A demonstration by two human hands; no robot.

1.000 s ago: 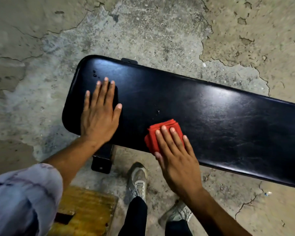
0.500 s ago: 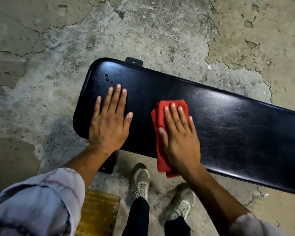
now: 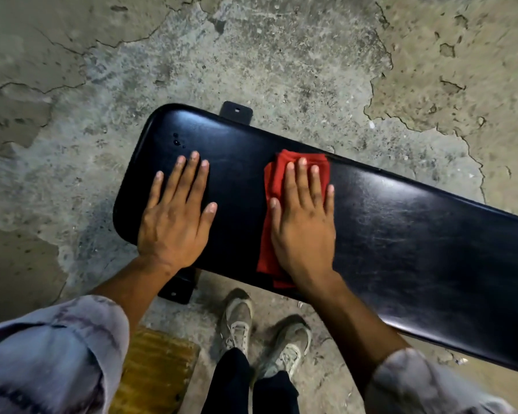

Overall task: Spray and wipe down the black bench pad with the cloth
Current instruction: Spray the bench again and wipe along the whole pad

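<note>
Cloth: red cloth (image 3: 277, 186) is pressed flat under straight right hand (image 3: 304, 231) fingers (image 3: 302, 177).
Left hand (image 3: 174, 225): fingers spread flat, nothing held.
Progress: droplets (image 3: 177, 140) beyond left fingertips are unwiped on bench pad (image 3: 401, 234).

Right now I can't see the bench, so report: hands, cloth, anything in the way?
Left hand flat on bench pad. Right hand flat, pressing red cloth to pad. Droplets unwiped near pad's end. Nothing obstructing.

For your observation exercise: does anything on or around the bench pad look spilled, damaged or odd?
A few droplets sit unwiped near the far left end of the black bench pad. The concrete floor is cracked and flaking.
</note>
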